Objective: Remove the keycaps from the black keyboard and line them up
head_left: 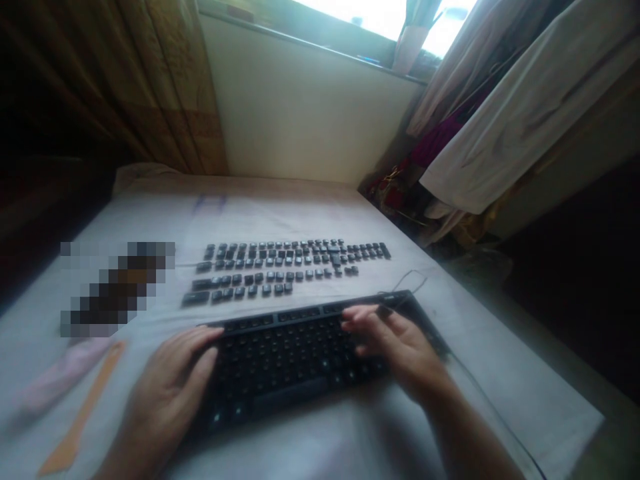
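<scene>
A black keyboard (295, 360) with its keycaps taken off lies on a white cloth close to me. My left hand (173, 383) rests on the keyboard's left end, fingers lying flat and holding nothing. My right hand (395, 343) is over the keyboard's right part, fingers bent down onto the upper rows; whether they pinch anything I cannot make out. Beyond the keyboard, several loose black keycaps (285, 267) are laid out in rows on the cloth.
An orange flat stick (83, 413) and a pink cloth (55, 383) lie at the left. A thin cable (413, 280) leaves the keyboard's far right corner. Curtains and hanging clothes (505, 120) stand beyond the right edge. A blurred patch sits at the left.
</scene>
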Available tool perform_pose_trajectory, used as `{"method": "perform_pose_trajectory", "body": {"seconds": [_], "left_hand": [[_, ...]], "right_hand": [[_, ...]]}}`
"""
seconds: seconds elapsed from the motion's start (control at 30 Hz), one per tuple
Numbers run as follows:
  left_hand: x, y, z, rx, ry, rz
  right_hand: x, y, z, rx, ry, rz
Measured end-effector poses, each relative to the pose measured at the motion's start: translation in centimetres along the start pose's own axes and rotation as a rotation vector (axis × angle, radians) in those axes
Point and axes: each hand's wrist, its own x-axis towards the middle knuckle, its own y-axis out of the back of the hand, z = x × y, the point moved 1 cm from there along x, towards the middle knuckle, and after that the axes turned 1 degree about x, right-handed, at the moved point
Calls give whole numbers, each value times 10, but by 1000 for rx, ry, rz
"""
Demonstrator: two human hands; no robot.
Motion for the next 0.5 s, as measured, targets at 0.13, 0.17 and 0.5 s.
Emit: {"method": "perform_pose_trajectory", "body": {"seconds": [0.13,0.17,0.5], "left_hand": [[2,0,1,28,51,-30],[2,1,1,28,64,-31],[1,1,4,24,115,-37]], "right_hand": [[-6,-5,2,-221,118,61],[-6,-6,1,-241,124,65],[-14,-18,8,-365,91,93]]}}
